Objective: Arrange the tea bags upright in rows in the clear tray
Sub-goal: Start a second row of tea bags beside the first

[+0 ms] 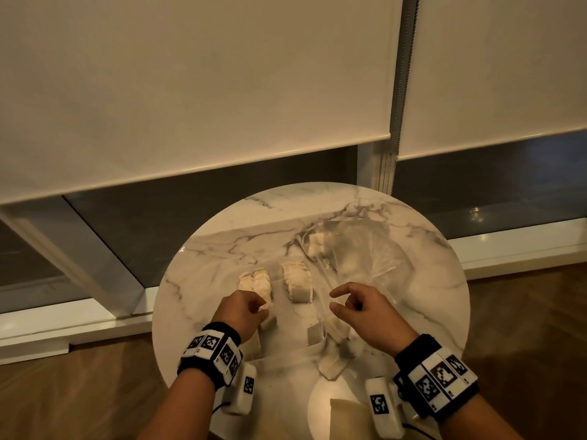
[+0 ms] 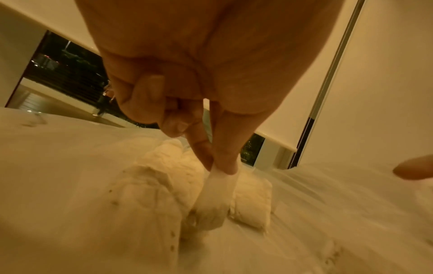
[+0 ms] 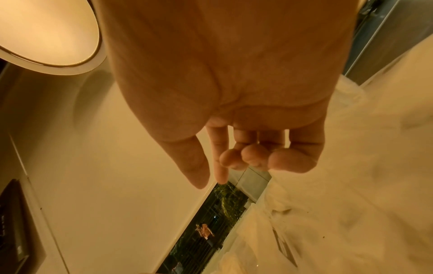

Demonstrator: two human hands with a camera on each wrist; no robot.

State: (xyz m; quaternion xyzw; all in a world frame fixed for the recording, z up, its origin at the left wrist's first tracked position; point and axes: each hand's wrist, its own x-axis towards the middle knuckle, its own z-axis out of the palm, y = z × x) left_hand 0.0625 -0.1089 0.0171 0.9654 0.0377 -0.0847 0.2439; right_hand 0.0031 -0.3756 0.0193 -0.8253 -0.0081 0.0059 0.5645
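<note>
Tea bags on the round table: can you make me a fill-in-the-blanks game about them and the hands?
1. The ____ hand pinches a tea bag by its top.
2. The right hand holds ____.
3. The table top is shaped ____.
4. The plastic bag lies on the table's ____ side.

Answers: left; nothing; round; right

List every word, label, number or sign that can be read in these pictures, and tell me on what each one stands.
No words or numbers can be read.
Black-and-white square code patterns, no letters: on the left wristband, the right wristband and the two camera blocks below the wrists.
Tea bags: no print visible.
Dark object at the right wrist view's left edge: marks too blurred to read.
</note>
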